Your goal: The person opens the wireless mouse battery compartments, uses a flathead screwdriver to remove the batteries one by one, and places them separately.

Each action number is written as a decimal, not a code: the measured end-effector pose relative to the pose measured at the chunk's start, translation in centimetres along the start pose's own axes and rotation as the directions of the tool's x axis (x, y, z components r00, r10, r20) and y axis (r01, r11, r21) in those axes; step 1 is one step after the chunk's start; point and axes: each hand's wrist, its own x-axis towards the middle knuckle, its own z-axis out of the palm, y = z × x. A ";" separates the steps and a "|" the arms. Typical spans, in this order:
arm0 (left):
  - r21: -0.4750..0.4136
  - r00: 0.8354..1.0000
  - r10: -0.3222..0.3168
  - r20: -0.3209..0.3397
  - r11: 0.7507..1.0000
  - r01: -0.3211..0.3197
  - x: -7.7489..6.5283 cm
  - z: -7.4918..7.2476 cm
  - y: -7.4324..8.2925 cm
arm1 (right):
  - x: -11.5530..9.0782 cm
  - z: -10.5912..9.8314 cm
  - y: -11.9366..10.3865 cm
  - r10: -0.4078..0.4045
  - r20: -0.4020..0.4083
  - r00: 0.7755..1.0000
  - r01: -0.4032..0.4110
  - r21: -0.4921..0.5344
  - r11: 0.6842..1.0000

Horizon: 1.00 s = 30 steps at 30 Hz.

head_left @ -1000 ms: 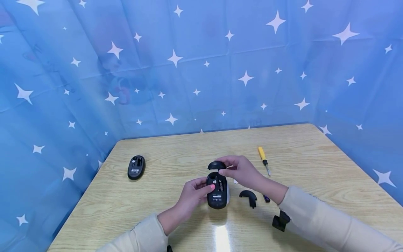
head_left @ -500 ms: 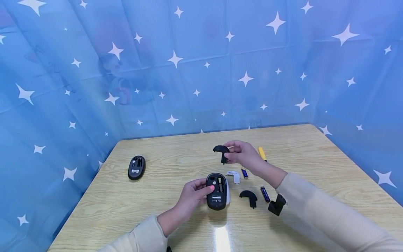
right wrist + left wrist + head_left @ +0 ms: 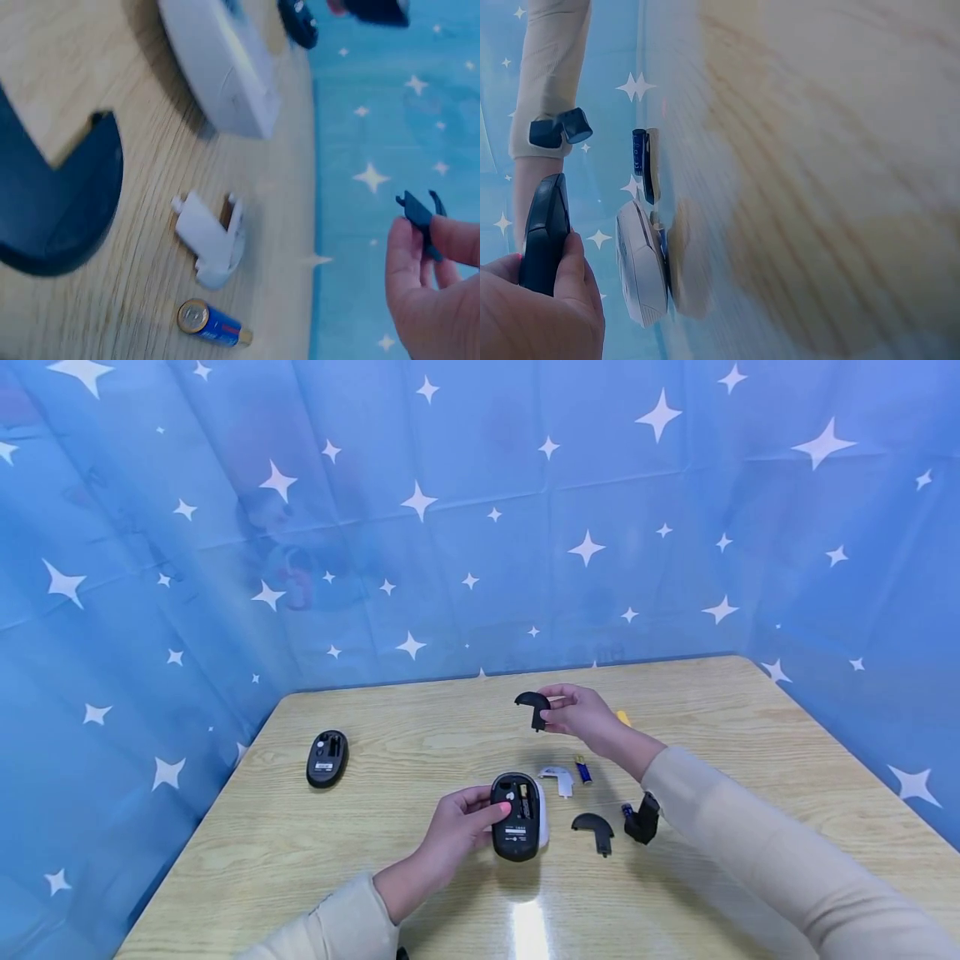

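Observation:
My left hand (image 3: 453, 827) grips a black computer mouse (image 3: 515, 822), its underside facing up. The uncovered battery slot of that mouse shows a battery (image 3: 524, 800). In the left wrist view, the held mouse (image 3: 546, 232) is raised above the tabletop. A white mouse (image 3: 639, 262) lies on the table beyond it, mostly hidden behind it in the head view. Farther back, my right hand (image 3: 588, 718) pinches a black battery cover (image 3: 534, 706) by its edge, well above the table. The right wrist view shows this cover (image 3: 420, 221) between thumb and fingers.
Beside the white mouse lie a white battery cover (image 3: 557, 779) and a blue battery (image 3: 582, 769). Nearer me is another black cover (image 3: 596, 828), with a second loose battery (image 3: 627, 810) partly hidden. A yellow screwdriver handle (image 3: 623, 717) shows behind my right hand. Another black mouse (image 3: 327, 759) lies far left.
My right hand has lifted the black cover off the held mouse and carried it back and slightly right, exposing the battery slot. The left hand has stayed in place.

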 end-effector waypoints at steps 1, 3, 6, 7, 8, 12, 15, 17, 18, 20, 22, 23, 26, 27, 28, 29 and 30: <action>0.002 1.000 -0.001 0.000 1.000 0.001 0.0 0.0 0.0 | 0.2 -0.1 0.1 0.006 -0.002 1.000 -0.006 -0.003 1.000; 0.008 1.000 0.000 -0.001 1.000 0.000 0.0 0.0 0.1 | 0.6 -0.2 0.4 0.017 -0.003 1.000 -0.017 -0.011 1.000; 0.012 1.000 -0.002 -0.001 1.000 0.002 0.0 0.0 0.1 | 1.3 -0.6 0.9 0.018 0.006 1.000 -0.018 -0.029 0.999; 0.012 1.000 -0.004 -0.001 1.000 0.004 0.0 0.0 0.1 | 1.5 -0.7 1.0 0.019 0.006 1.000 -0.019 -0.037 0.999; 0.012 1.000 -0.005 -0.002 1.000 0.005 0.0 0.0 0.1 | 1.6 -0.8 1.2 0.018 0.008 1.000 -0.017 -0.050 0.999; 0.010 1.000 -0.013 -0.005 1.000 0.013 0.0 0.0 0.1 | 2.4 -1.3 1.7 0.028 0.007 1.000 -0.028 -0.084 0.996; 0.007 1.000 -0.016 -0.004 1.000 0.016 0.0 0.1 0.1 | 2.9 -1.6 2.2 0.040 0.012 0.999 -0.039 -0.105 0.994; 0.004 1.000 -0.015 -0.001 1.000 0.015 0.0 0.0 0.0 | 3.2 -1.7 2.5 0.051 0.017 0.999 -0.049 -0.122 0.991; 0.002 1.000 -0.015 0.001 1.000 0.015 0.0 0.0 0.0 | 3.3 -1.8 2.6 0.055 0.019 0.998 -0.052 -0.134 0.990; 0.003 1.000 -0.014 0.003 1.000 0.014 0.0 0.0 0.0 | 3.5 -1.9 2.9 0.067 0.023 0.998 -0.062 -0.152 0.986; 0.004 1.000 -0.012 0.004 1.000 0.012 0.0 0.0 0.0 | 3.7 -1.9 3.2 0.080 0.020 0.997 -0.076 -0.160 0.984; 0.003 1.000 -0.011 0.005 1.000 0.011 0.0 0.0 0.0 | 3.8 -1.9 3.3 0.085 0.018 0.996 -0.081 -0.163 0.983; -0.004 1.000 -0.007 0.010 1.000 0.008 0.0 0.0 -0.1 | 4.1 -1.8 3.7 0.100 0.004 0.995 -0.097 -0.168 0.981; -0.009 1.000 -0.007 0.012 1.000 0.007 0.0 0.0 -0.1 | 4.2 -1.8 3.8 0.101 0.002 0.995 -0.099 -0.175 0.980; -0.013 1.000 -0.006 0.013 1.000 0.007 0.0 0.0 -0.1 | 4.2 -1.7 3.9 0.099 0.001 0.995 -0.097 -0.185 0.978; -0.017 1.000 -0.006 0.016 1.000 0.006 -0.1 0.0 -0.1 | 4.3 -1.7 4.0 0.101 -0.002 0.995 -0.100 -0.187 0.977; -0.019 1.000 -0.006 0.018 1.000 0.006 -0.1 0.0 -0.1 | 4.3 -1.6 4.1 0.102 -0.007 0.995 -0.101 -0.193 0.976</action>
